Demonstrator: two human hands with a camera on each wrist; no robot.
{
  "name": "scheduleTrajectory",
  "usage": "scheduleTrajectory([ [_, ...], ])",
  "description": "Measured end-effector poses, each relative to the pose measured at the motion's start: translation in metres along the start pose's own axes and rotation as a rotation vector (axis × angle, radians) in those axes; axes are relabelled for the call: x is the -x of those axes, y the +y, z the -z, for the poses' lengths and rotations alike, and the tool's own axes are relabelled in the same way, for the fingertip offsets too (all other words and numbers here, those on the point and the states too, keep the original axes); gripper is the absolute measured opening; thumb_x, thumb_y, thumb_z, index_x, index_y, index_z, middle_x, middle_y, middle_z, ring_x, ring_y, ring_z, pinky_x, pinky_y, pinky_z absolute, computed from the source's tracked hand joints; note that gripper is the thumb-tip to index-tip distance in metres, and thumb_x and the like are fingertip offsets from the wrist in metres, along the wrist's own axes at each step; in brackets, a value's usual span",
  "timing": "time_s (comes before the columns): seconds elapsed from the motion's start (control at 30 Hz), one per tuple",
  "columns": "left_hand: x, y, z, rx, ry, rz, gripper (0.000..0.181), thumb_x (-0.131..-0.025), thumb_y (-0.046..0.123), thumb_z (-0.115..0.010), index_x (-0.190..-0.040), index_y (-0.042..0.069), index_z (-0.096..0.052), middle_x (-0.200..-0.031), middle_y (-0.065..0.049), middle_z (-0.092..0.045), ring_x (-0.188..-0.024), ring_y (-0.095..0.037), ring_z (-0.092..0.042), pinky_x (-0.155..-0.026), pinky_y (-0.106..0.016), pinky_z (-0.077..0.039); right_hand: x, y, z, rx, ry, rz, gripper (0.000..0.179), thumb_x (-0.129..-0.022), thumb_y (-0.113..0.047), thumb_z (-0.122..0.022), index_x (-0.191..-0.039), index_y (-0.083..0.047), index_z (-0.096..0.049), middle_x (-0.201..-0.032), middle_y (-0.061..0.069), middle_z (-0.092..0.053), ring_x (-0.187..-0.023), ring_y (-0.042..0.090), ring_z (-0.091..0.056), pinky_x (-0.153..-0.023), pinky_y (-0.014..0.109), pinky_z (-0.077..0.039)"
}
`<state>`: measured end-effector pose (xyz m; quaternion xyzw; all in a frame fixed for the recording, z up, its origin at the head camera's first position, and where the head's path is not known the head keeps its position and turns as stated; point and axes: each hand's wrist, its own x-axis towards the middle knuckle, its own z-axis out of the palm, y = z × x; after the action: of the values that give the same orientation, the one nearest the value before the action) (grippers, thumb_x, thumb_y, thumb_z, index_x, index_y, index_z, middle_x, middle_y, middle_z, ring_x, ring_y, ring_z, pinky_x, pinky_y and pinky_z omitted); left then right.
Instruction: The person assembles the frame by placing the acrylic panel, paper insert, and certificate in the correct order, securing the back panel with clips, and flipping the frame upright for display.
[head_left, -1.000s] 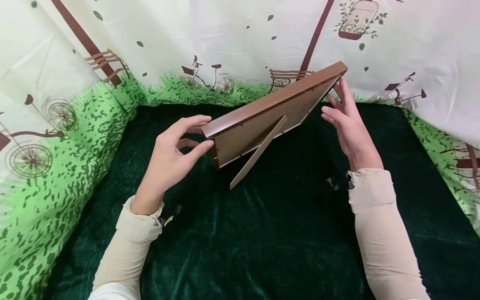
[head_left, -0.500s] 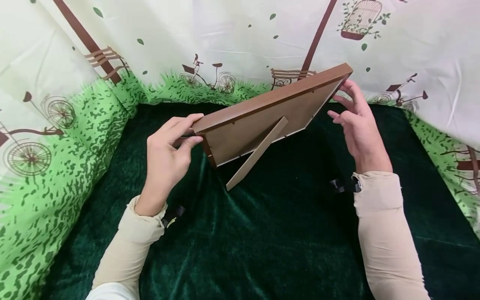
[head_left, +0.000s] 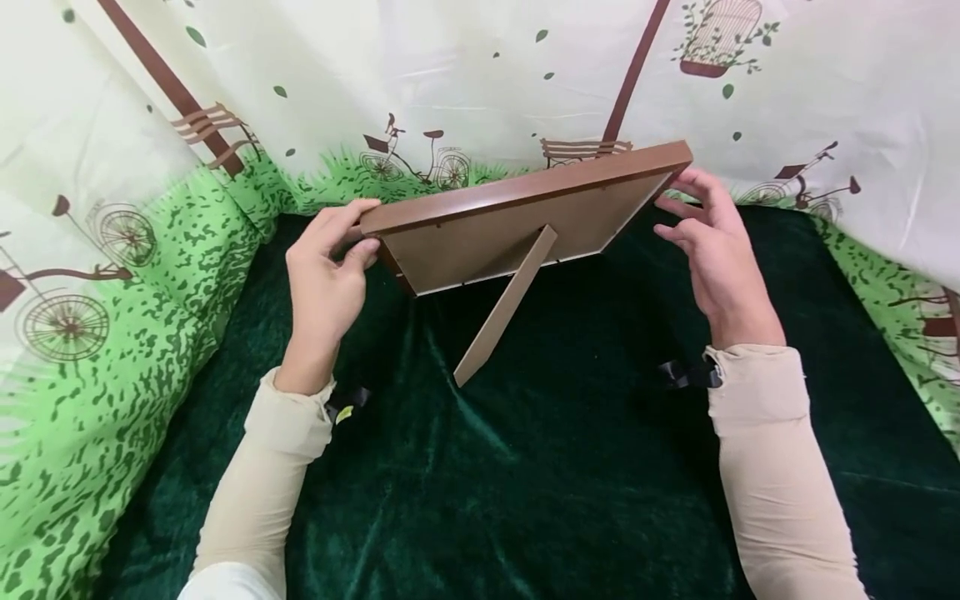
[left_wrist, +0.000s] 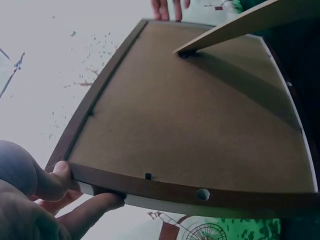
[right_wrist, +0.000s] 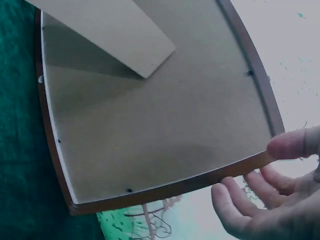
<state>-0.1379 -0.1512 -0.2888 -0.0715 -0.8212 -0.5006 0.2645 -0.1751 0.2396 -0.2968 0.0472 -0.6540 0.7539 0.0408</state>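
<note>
A brown picture frame (head_left: 525, 187) leans away at a slant, its plain brown backing (left_wrist: 165, 110) turned toward me. From the backing a cardboard easel leg (head_left: 506, 308) stands out, reaching down over the cloth. My left hand (head_left: 326, 275) pinches the upper left corner, thumb on the rim and fingers beyond it. At the upper right corner, my right hand (head_left: 720, 258) holds the rim; in the right wrist view one fingertip lies on the corner and other fingers are along the outer side. The front of the frame is hidden.
Dark green velvet cloth (head_left: 600, 475) covers the surface below. A white curtain (head_left: 465, 67) printed with bicycles, benches and green grass hangs behind and along both sides. Dark straps (head_left: 686, 373) sit at the wrists.
The left hand has moved left and away from me with its corner, so the frame sits squarer to me. The right corner has dipped slightly, and the right hand has shifted a little right.
</note>
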Motion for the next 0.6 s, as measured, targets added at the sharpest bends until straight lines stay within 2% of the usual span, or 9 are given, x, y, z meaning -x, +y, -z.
scheduleTrajectory([
  [0.07,-0.009,-0.002,-0.003,0.033,-0.011,0.006,0.037,-0.093,0.0,-0.064,-0.12,0.023,-0.073,-0.109,-0.006,-0.067,-0.092,-0.006,-0.067,-0.071,-0.016,-0.053,0.001,-0.001,0.004,0.015,0.01,-0.014,0.035,-0.102,-0.001,-0.041,-0.132,-0.017,-0.049,-0.136,-0.002,-0.042,-0.129,0.021,-0.044,-0.093,0.024,-0.044],
  [0.17,-0.022,-0.005,-0.007,0.081,-0.018,0.023,0.036,-0.094,-0.001,-0.063,-0.12,0.021,-0.074,-0.108,-0.003,-0.065,-0.089,-0.007,-0.067,-0.071,-0.018,-0.053,0.003,-0.001,0.014,0.048,-0.007,0.008,0.022,-0.103,-0.014,-0.051,-0.126,-0.014,-0.051,-0.133,-0.001,-0.043,-0.121,0.018,-0.052,-0.091,0.021,-0.045],
  [0.3,-0.034,-0.009,-0.012,0.13,-0.036,0.045,0.034,-0.095,0.0,-0.061,-0.121,0.018,-0.073,-0.107,0.003,-0.062,-0.087,-0.008,-0.067,-0.071,-0.018,-0.053,0.002,0.0,0.024,0.076,0.003,0.042,0.025,-0.098,-0.027,-0.057,-0.118,-0.012,-0.055,-0.128,-0.001,-0.047,-0.114,0.014,-0.056,-0.088,0.02,-0.045],
  [0.47,-0.041,-0.02,-0.015,0.176,-0.032,0.074,0.034,-0.096,0.002,-0.06,-0.123,0.018,-0.072,-0.111,0.002,-0.063,-0.093,-0.007,-0.069,-0.074,-0.017,-0.055,-0.003,0.005,0.025,0.088,0.026,0.024,0.024,-0.097,-0.029,-0.058,-0.117,-0.015,-0.056,-0.127,-0.003,-0.051,-0.127,0.017,-0.048,-0.09,0.019,-0.043],
  [0.6,-0.043,-0.03,-0.019,0.301,0.014,0.134,0.033,-0.095,0.003,-0.061,-0.123,0.018,-0.072,-0.117,-0.002,-0.064,-0.096,-0.009,-0.07,-0.076,-0.018,-0.057,-0.005,0.008,0.022,0.091,0.025,0.053,0.023,-0.098,-0.025,-0.059,-0.118,-0.013,-0.057,-0.127,-0.001,-0.054,-0.132,0.02,-0.049,-0.091,0.019,-0.044],
])
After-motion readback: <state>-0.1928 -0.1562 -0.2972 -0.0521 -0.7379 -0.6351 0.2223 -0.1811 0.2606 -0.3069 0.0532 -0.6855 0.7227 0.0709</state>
